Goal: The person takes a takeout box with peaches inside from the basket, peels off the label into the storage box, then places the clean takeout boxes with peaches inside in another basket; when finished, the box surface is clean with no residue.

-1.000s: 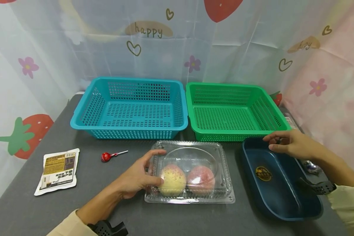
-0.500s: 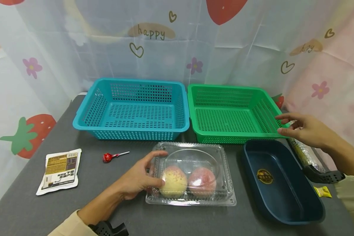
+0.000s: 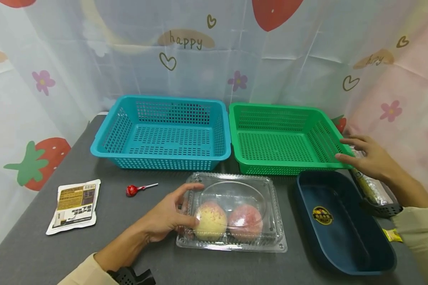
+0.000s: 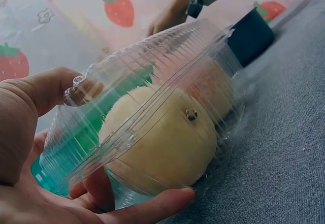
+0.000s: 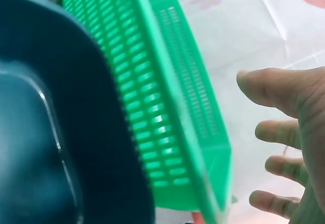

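Observation:
A clear plastic clamshell box (image 3: 235, 211) with two peaches, one yellowish peach (image 3: 211, 222) and one pink peach (image 3: 245, 222), lies at the front middle of the table. My left hand (image 3: 169, 213) grips its left side, thumb and fingers spread along the edge; the left wrist view shows the fingers curled about the plastic. At the right, my right hand (image 3: 372, 158) hovers by the green basket's (image 3: 289, 168) right end, fingers extended and holding nothing. Below it lies a shiny, partly hidden package (image 3: 374, 190). A dark blue tub (image 3: 346, 233) stands in front.
A blue basket (image 3: 160, 158) stands at the back left, beside the green one. On the left lie a white pouch with a brown label (image 3: 74, 206) and a red lollipop (image 3: 132, 190). A small yellow packet (image 3: 392, 235) sits right of the tub. A curtain hangs behind.
My right hand has moved from over the dark blue tub rightward and back, to beside the green basket, uncovering the shiny package and yellow packet. My left hand stays on the clamshell box.

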Demonstrator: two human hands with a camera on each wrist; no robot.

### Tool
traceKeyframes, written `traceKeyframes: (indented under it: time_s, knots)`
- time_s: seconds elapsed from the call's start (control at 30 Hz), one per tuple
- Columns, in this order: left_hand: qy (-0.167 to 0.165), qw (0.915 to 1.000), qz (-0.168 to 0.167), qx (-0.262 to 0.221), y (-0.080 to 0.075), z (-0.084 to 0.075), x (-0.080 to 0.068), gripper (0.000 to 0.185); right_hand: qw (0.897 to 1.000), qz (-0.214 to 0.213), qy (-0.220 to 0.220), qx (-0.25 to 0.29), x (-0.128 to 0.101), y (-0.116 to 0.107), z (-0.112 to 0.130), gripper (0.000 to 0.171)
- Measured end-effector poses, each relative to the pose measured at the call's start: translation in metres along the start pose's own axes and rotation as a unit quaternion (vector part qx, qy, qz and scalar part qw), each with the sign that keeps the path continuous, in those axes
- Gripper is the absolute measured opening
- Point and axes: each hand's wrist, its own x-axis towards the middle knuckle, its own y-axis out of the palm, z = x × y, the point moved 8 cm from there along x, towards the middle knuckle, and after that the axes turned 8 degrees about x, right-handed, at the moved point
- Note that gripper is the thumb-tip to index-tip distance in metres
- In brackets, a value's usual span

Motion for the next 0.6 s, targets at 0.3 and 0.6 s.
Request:
traceKeyframes:
  time_s: [0.3, 0.6]
  knots:
    - [0.006, 0.9998, 0.003, -0.016, 0.000, -0.002, 0.000, 0.087, 0.998, 0.045, 0.025, -0.022, 0.003, 0.013, -0.024, 0.069]
    - [0.008, 0.9977, 0.008, -0.066, -0.001, -0.006, -0.002, 0.087, 0.994, 0.090, 0.055, -0.009, -0.002, 0.028, -0.046, 0.075]
